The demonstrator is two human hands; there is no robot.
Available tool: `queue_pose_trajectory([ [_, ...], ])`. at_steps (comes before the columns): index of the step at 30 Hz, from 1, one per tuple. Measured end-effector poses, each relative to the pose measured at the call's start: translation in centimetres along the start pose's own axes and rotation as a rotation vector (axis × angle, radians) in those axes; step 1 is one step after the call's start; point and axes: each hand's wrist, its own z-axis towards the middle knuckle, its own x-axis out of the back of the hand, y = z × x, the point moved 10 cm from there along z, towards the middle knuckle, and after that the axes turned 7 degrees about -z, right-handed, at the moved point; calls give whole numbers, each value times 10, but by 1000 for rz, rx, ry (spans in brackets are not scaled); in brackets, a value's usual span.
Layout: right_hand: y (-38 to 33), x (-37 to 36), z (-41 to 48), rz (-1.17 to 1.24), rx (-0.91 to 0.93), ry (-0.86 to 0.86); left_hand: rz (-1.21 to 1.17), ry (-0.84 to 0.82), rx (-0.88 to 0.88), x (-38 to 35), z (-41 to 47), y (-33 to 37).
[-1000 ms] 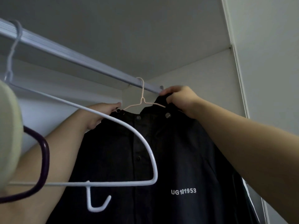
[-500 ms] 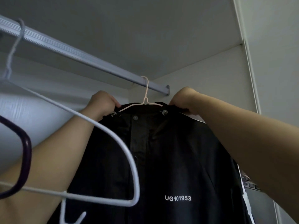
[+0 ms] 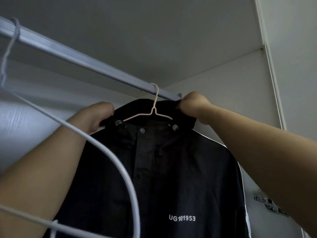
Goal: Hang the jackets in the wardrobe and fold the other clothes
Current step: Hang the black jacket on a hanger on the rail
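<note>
1. the black jacket (image 3: 171,169) hangs on a thin pale hanger (image 3: 153,112). its hook sits over the wardrobe rail (image 3: 85,62), close to the rail's right end by the side wall. to my eye this jacket is as good as hung.
2. both hands are up at the collar. the left hand (image 3: 96,115) grips the cloth at the left shoulder, fingers curled into it. the right hand (image 3: 193,104) pinches the top edge of the collar just under the rail. it looks like a last straightening.
3. what is left, i'd judge, is letting go, then any other jackets and the folding. no other clothes show from here, so i cannot say how much remains.
4. an empty white hanger (image 3: 111,157) hangs on the same rail further left and crosses in front of the left forearm.
5. hard to make out:
   - the jacket's hem and sleeves are cut off below.
   - the fingertips are buried in the cloth.
   - the collar hides whether the pale hanger's arms sit in both shoulders.
   - a metal fitting (image 3: 269,205) on the right wall is too blurred to name.
</note>
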Motion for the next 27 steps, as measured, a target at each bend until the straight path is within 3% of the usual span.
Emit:
queue_pose_trajectory([
  [3,21,-2,6,485,-167,-18,19,-134,70,-9,-7,-6],
  [5,27,-15,7,637,-211,-77,-49,-217,118,-19,-7,-8],
  [8,32,-31,4,494,-220,-151,-182,-336,124,-32,-3,-12],
  [13,30,-54,-16,285,-216,-459,-310,-326,33,-44,-1,-3],
  [15,25,-53,-16,292,-177,-486,-322,-311,-24,-50,-7,8],
  [18,12,-38,-9,17,-29,-367,-376,-213,-124,-47,-5,23],
  [22,-2,-16,-1,-276,125,-85,-573,-65,-110,-36,2,28],
  [24,1,-11,2,-292,136,1,-349,37,-313,-22,4,42],
  [27,11,-12,8,-229,77,34,130,-33,-550,-39,-6,58],
])
